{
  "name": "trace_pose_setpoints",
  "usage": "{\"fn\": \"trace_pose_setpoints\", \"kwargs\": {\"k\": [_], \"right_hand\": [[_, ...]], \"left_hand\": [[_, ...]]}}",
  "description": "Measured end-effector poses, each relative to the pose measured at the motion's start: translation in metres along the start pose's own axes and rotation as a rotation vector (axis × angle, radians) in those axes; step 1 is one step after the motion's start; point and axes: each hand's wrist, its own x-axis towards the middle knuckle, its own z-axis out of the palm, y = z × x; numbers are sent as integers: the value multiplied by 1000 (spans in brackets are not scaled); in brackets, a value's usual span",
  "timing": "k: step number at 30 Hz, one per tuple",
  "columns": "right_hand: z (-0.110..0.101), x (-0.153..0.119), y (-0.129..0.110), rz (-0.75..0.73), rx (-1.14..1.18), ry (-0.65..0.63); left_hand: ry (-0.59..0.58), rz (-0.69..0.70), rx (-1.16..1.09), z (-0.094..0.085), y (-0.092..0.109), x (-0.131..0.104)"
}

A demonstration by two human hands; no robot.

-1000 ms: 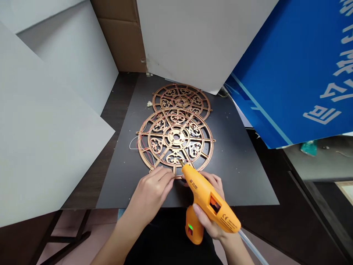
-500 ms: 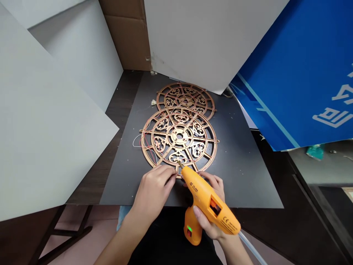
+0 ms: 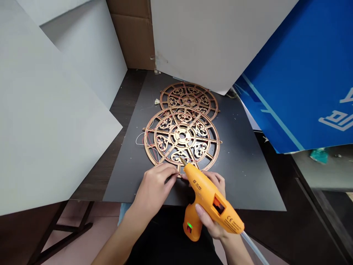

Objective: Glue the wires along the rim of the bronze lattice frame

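Note:
A yellow glue gun [image 3: 206,191] with a lit green light on its handle is in my right hand [image 3: 213,221]. Its nozzle points up and left over the near part of a round openwork wooden wheel [image 3: 190,137]. Thin red and white wires run along the wheel's rings and spokes, and a white wire loops off its left side. My left hand [image 3: 156,186] is at the wheel's near rim, thumb and forefinger pinched together. What lies between those fingertips is too small to make out. Some right fingers reach past the gun towards the same rim, partly hidden behind it.
A second, similar wheel [image 3: 193,86] lies behind, partly under the first. Both rest on a dark grey board [image 3: 242,176]. White panels [image 3: 215,40], brown cardboard [image 3: 132,36] and a blue sheet [image 3: 298,92] stand around it. A clear glue stick [image 3: 255,246] trails from the gun.
The whole view has shifted slightly, with the wheels appearing a little further right. Both hands and the glue gun keep nearly the same place at the near rim.

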Motion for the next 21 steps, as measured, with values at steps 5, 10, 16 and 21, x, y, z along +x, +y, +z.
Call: {"fn": "trace_pose_setpoints", "kwargs": {"k": [5, 10, 16, 21], "right_hand": [[9, -3, 0, 102, 137, 40], [13, -4, -1, 120, 134, 54], [15, -4, -1, 87, 90, 75], [15, -4, 1, 79, 63, 70]], "left_hand": [[13, -24, -43, 0, 0, 1], [3, -42, -52, 0, -1, 1], [-9, -79, -43, 0, 0, 2], [0, -182, -94, 2, 3, 5]]}}
